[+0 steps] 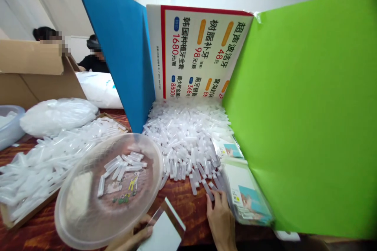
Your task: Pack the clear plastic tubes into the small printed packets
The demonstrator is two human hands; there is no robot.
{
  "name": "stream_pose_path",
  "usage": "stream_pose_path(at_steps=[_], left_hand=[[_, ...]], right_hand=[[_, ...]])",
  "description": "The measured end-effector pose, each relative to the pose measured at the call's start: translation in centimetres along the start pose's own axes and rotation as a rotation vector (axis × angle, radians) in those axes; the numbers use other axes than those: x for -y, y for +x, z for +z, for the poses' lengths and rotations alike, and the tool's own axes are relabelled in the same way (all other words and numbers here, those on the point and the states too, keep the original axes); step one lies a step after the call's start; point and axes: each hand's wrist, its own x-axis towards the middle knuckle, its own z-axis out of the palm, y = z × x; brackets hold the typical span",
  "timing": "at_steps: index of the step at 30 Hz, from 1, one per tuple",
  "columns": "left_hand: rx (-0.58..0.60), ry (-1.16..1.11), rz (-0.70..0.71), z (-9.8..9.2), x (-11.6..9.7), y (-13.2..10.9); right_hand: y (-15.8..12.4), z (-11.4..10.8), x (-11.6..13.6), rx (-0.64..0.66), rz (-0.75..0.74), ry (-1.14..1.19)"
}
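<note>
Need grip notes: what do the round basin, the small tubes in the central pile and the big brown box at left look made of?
Basin: likely translucent plastic, satin; the tabletop shows reddish brown through it.
Tubes: probably clear or frosted plastic, somewhat glossy, from their whitish see-through walls and highlights.
Box: apparently cardboard, matte, judging by its plain brown sheets and folded flap.

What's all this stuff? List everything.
Boards: three; blue left, white centre, green right
Tubes: many, whitish, between boards; some in bowl
Bowl: one, translucent, front
Bits: several, yellow and green, in bowl
Tray: one, brown, left
Box: one, brown, back left
Bags: two, white, near box
Tub: one, bluish, far left
Packs: two visible, white and teal, right
White object: one, bottom right
Table: one, reddish, underneath
People: two, one in black, behind
Packet: one, white, front
Left hand: one, bare, holding packet
Right hand: one, bare, at tubes' edge
</note>
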Motion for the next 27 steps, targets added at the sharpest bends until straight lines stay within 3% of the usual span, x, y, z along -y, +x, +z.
stream_pose_path(at_steps=[3, 8, 10, 14, 17, 19, 23, 25, 27], left_hand=[[0.007, -0.041, -0.001, 1.4, -0.2, 2.0], [-0.018, -0.268, -0.045, 3.8, 1.5, 5.1], [-0.021, -0.309, -0.078, 4.1, 1.8, 5.9], [-0.029, -0.275, -0.139, 3.8, 1.9, 6.9], [-0.001, -0.209, -0.100, 3.3, 2.2, 7.3], [0.050, -0.187, -0.030, 3.1, 2.2, 7.4], [0.154, -0.141, 0.030, 2.8, 2.3, 7.6], [0.142, -0.141, 0.019, 2.8, 2.4, 7.7], [0.083, -0.160, 0.023, 2.8, 2.5, 7.7]], right_hand=[[0.5, -0.9, -0.3, 0.052, 0.026, 0.320], [1.9, -3.9, 0.9, 0.561, 0.164, 0.860], [2.3, -4.6, 1.2, 0.641, 0.222, 0.974], [2.2, -3.5, 1.4, 0.609, 0.373, 1.074], [2.0, -1.6, 2.4, 0.636, 0.478, 1.146], [2.1, -0.8, 3.8, 0.675, 0.386, 1.122], [2.9, -1.3, 5.9, 0.706, -0.021, 0.916], [3.1, -2.0, 5.1, 0.582, -0.098, 0.732], [2.7, -2.3, 3.1, 0.337, -0.080, 0.450]])
